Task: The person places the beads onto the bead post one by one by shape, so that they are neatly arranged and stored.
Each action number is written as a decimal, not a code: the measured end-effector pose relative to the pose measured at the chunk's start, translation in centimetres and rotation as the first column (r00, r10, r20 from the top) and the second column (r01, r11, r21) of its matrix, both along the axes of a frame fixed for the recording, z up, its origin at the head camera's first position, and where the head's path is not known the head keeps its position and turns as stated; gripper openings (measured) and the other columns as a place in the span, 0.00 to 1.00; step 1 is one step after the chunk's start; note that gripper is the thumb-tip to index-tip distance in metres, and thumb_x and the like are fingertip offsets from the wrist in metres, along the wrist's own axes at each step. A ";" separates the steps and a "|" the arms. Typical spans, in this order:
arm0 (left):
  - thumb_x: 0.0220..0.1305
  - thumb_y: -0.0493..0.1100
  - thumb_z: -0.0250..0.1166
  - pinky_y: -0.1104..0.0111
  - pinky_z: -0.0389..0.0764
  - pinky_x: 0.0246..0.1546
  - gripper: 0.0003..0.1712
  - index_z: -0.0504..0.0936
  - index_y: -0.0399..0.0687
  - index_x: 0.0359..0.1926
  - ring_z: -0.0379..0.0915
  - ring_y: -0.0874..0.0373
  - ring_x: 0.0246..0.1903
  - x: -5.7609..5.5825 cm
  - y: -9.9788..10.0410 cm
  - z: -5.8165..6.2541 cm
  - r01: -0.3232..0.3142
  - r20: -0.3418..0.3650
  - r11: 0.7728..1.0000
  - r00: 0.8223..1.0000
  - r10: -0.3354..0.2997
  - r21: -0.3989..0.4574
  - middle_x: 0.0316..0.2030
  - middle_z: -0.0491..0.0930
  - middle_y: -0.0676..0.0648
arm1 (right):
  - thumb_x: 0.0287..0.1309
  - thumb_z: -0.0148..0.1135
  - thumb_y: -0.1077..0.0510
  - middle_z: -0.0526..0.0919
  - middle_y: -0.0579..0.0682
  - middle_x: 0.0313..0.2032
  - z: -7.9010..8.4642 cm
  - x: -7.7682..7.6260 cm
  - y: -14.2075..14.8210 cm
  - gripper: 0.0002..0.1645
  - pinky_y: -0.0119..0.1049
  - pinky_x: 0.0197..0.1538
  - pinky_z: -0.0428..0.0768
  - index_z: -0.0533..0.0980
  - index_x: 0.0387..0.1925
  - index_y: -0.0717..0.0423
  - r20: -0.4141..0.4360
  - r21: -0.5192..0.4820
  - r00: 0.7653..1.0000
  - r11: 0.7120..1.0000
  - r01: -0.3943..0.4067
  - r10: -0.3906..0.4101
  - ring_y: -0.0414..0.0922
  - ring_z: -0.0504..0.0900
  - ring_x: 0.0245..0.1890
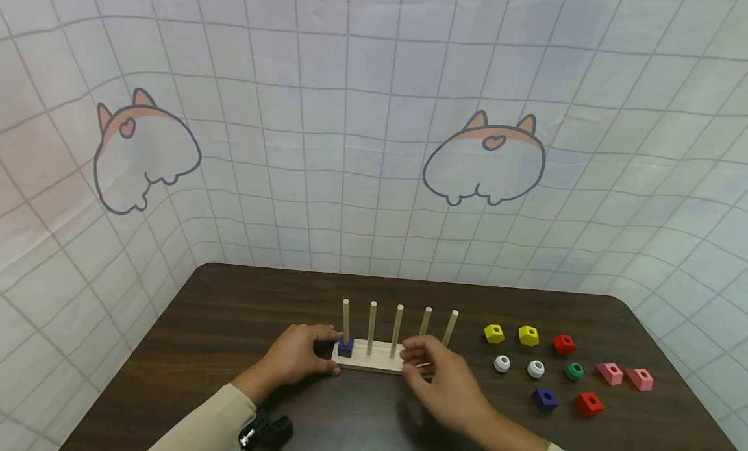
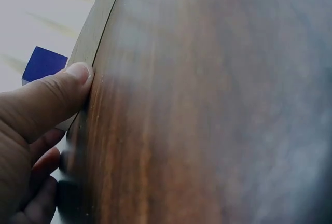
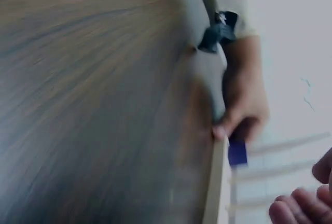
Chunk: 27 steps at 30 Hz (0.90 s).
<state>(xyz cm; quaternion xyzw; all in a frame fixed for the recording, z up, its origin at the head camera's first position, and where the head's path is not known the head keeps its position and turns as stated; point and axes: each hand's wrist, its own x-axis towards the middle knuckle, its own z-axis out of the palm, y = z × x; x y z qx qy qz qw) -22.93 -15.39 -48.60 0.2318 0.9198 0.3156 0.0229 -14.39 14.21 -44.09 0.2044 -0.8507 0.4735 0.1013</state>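
A wooden peg board (image 1: 376, 363) with several upright pegs lies on the dark table. A purple block (image 1: 345, 348) sits at the foot of its leftmost peg. My left hand (image 1: 295, 355) grips the board's left end, the thumb (image 2: 78, 76) pressed to the front edge beside the purple block (image 2: 45, 62). Over the right part of the board hovers my right hand (image 1: 447, 383), its fingers loosely bent with nothing between them. It hides the board's right end and the lower parts of the two right pegs. Those fingers (image 3: 298, 206) show at the lower right corner of the right wrist view.
Right of the board lie loose pieces: yellow blocks (image 1: 528, 335), red blocks (image 1: 589, 404), white beads (image 1: 502, 364), a green bead (image 1: 574, 371), pink blocks (image 1: 610, 373) and another purple block (image 1: 545, 400). A patterned cloth (image 1: 374, 146) hangs behind the table.
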 end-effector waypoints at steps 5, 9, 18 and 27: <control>0.49 0.59 0.82 0.44 0.73 0.62 0.36 0.86 0.56 0.60 0.74 0.39 0.62 -0.2 -0.1 0.1 0.014 -0.005 0.999 1.000 -0.015 -0.039 0.62 0.80 0.44 | 0.60 0.70 0.68 0.86 0.39 0.36 0.8 0.6 5.6 0.14 0.34 0.35 0.83 0.81 0.43 0.50 -0.116 0.037 0.982 0.987 0.154 -0.149 0.34 0.83 0.34; 0.49 0.59 0.82 0.44 0.73 0.62 0.36 0.86 0.55 0.59 0.75 0.39 0.62 -0.3 -0.2 0.0 0.024 -0.015 0.999 1.000 -0.025 -0.046 0.62 0.80 0.44 | 0.62 0.71 0.65 0.84 0.36 0.36 1.1 0.4 9.7 0.12 0.34 0.34 0.81 0.81 0.45 0.48 -0.144 0.115 0.967 0.967 0.228 -0.211 0.34 0.82 0.34; 0.47 0.58 0.83 0.43 0.73 0.62 0.36 0.87 0.53 0.58 0.75 0.39 0.62 -0.3 -0.1 0.0 0.021 -0.010 1.000 1.000 -0.021 -0.023 0.61 0.81 0.43 | 0.56 0.78 0.58 0.83 0.33 0.42 0.8 -0.1 16.0 0.19 0.39 0.44 0.82 0.81 0.48 0.45 -0.187 0.374 0.966 0.896 0.239 -0.179 0.36 0.82 0.41; 0.46 0.59 0.83 0.45 0.75 0.60 0.37 0.87 0.53 0.58 0.75 0.39 0.62 -0.3 -0.2 0.0 0.005 -0.001 1.000 1.000 -0.005 -0.030 0.61 0.81 0.44 | 0.42 0.85 0.53 0.80 0.31 0.43 -1.0 0.3 20.3 0.26 0.31 0.44 0.81 0.81 0.44 0.43 -0.209 0.544 0.978 0.827 0.139 -0.027 0.36 0.81 0.42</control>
